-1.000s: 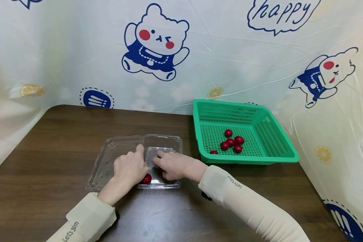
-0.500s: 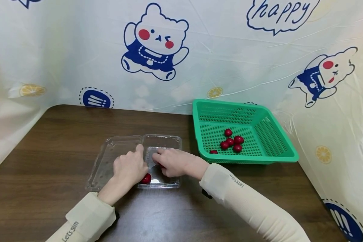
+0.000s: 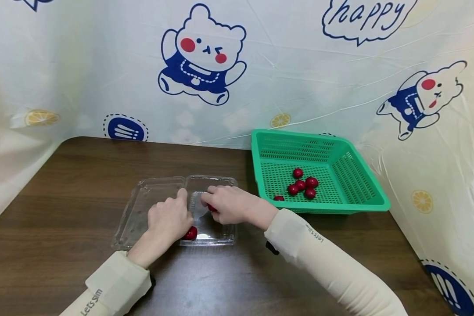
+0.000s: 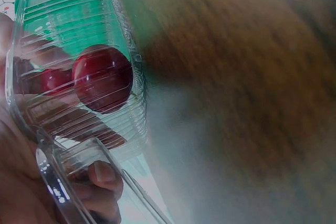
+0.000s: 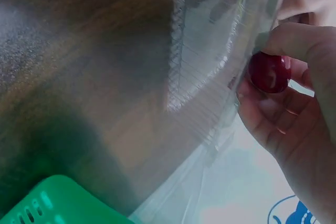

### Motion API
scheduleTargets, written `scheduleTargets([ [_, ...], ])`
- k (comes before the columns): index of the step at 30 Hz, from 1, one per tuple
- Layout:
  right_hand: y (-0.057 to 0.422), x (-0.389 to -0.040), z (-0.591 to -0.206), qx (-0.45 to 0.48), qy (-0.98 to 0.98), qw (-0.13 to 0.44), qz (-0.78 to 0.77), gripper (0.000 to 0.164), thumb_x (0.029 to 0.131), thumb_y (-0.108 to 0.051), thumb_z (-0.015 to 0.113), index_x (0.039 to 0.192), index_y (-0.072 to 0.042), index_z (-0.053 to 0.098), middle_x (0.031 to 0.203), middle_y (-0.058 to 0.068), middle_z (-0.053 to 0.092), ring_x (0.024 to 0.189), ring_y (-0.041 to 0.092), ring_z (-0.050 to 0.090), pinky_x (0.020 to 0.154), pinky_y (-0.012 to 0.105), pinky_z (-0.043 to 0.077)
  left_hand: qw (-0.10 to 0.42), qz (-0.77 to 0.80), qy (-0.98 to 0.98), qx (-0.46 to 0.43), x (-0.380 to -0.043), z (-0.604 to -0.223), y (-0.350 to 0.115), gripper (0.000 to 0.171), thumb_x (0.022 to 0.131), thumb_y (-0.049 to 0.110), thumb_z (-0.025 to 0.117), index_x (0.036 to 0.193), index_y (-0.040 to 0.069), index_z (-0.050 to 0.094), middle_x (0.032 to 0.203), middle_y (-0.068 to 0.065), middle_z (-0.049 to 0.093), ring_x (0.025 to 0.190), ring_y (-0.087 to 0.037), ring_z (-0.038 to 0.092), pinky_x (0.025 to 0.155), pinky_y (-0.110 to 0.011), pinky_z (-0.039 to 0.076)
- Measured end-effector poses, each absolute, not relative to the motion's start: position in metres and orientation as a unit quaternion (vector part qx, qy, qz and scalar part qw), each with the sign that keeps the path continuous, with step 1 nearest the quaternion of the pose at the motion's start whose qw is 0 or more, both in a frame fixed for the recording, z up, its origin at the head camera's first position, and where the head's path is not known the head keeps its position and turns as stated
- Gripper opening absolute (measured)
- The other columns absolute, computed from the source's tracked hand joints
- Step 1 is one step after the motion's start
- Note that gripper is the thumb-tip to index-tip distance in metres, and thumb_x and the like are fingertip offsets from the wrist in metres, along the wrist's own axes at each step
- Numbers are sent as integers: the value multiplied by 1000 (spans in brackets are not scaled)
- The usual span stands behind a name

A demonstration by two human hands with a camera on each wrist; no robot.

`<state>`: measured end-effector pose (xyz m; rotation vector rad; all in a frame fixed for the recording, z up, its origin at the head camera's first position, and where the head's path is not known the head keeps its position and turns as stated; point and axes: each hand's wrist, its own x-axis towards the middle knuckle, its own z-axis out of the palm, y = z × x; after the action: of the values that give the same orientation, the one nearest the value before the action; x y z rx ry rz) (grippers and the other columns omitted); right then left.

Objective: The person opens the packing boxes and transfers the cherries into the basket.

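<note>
A clear plastic clamshell box (image 3: 228,241) lies unfolded on the table, its lid (image 3: 140,210) to the left. My left hand (image 3: 169,224) grips it along the hinge, and curled fingertips (image 4: 103,171) show at the plastic edge in the left wrist view. Beside that hand, one dark red cherry (image 3: 190,233) sits in the box's near left corner. My right hand (image 3: 233,204) is over the box's right half. Its thumb and fingers pinch another cherry (image 5: 269,72), largely covered by the hand in the head view.
A green perforated basket (image 3: 357,175) stands to the right of the box, with several cherries (image 3: 311,182) on its floor. The brown wooden table (image 3: 205,285) meets a printed curtain (image 3: 122,66) behind and at both sides.
My right hand has lifted slightly and moved toward the back of the box, and the cherry in its fingers now shows in the head view. The left hand has stayed in place.
</note>
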<state>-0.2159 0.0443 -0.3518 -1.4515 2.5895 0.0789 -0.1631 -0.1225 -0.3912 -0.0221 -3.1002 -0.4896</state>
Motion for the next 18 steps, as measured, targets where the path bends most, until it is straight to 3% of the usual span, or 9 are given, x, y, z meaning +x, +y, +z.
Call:
scheduleTargets([
  [18,62,-222,-330,-484,875,31,16,29,85,-19,69,113,-12,64,106,7,69,88,18,65,77,33,58,2,-160,-987,-11,-162,-392,-122,23,78,11,54,97,-1,48,63,-23,63,50,-38,57,44,-48,44],
])
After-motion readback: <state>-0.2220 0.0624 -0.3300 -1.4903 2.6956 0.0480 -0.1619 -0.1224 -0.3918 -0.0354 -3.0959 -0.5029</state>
